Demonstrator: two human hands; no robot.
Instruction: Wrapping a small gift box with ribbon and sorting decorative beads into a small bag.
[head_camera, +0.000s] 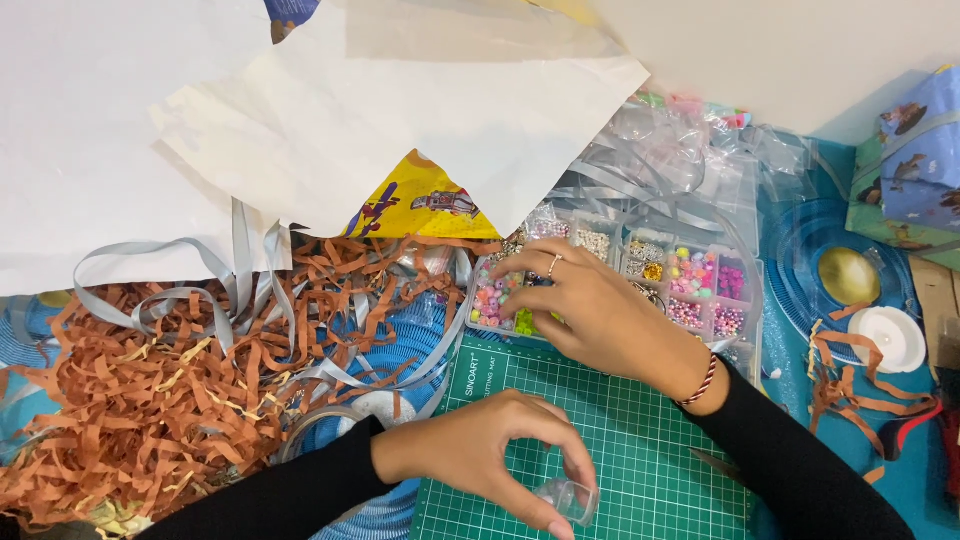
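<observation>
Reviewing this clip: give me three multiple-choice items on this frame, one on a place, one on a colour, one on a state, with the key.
1. Where is the right hand?
A. over the compartmented bead box
B. on the shredded brown paper
C. on the white candle

2. What colour is the cutting mat?
A. red
B. green
C. yellow

3. How does the left hand stand?
A. flat and empty
B. lifted off the mat
C. pinching a small clear container

Key: 1 A, its fingers reach into the bead compartments; 2 B, a green gridded surface; 3 C, thumb and fingers close on the clear piece.
</observation>
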